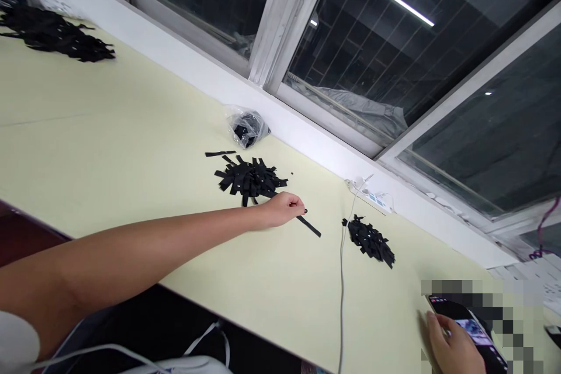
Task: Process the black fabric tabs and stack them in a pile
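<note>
My left hand (283, 209) reaches across the pale yellow table with thumb and fingers pinched together. A short black fabric strip (310, 227) extends from beneath the fingertips, and a tiny dark piece shows right at their tips. Just behind the hand spreads a loose pile of black strips (252, 178), some with small shiny spots. At the lower right, my right hand (458, 345) grips the near left edge of a smartphone (475, 330) with a lit screen. Part of the phone's surroundings is blurred into blocks.
A clear plastic bag (248, 128) of black pieces sits by the wall. One smaller black pile (371, 239) lies right of a white cable (342, 280), and a larger pile (56, 34) is far left. A power strip (370, 196) rests along the white ledge under the windows.
</note>
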`<state>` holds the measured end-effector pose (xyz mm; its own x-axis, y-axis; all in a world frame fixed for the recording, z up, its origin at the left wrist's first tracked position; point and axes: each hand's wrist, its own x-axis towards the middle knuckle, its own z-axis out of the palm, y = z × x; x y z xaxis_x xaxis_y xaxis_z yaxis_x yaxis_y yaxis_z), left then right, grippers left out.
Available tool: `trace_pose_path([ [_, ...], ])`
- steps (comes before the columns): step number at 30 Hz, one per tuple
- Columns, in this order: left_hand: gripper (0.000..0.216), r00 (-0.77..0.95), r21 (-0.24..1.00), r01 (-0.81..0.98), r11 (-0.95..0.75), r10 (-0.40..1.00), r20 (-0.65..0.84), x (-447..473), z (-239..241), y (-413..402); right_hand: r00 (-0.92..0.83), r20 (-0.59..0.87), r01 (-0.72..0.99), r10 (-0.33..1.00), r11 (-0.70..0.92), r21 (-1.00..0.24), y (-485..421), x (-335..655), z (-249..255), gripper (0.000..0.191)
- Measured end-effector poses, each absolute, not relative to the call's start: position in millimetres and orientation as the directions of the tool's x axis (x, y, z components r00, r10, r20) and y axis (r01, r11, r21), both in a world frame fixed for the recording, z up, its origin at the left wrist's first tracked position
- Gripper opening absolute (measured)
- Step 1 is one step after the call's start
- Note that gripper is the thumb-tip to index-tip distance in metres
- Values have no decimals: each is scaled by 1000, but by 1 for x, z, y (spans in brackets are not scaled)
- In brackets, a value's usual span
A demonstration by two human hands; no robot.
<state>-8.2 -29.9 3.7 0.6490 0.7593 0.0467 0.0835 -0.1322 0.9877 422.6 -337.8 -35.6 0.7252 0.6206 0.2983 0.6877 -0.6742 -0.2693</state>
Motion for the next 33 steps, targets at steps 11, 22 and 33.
trace_pose_path([
  [11,20,637,975,81,-205,763,107,-7,-2,-28,401,310,838,862,-209,-504,-214,238,35,43],
  [22,14,563,945,66,-320,794,229,-14,5,-13,166,278,549,946,146,-823,-98,124,24,28],
  [33,11,602,739,214,-639,682,415,-12,1,-17,327,215,349,920,94,-932,-98,130,3,26],
])
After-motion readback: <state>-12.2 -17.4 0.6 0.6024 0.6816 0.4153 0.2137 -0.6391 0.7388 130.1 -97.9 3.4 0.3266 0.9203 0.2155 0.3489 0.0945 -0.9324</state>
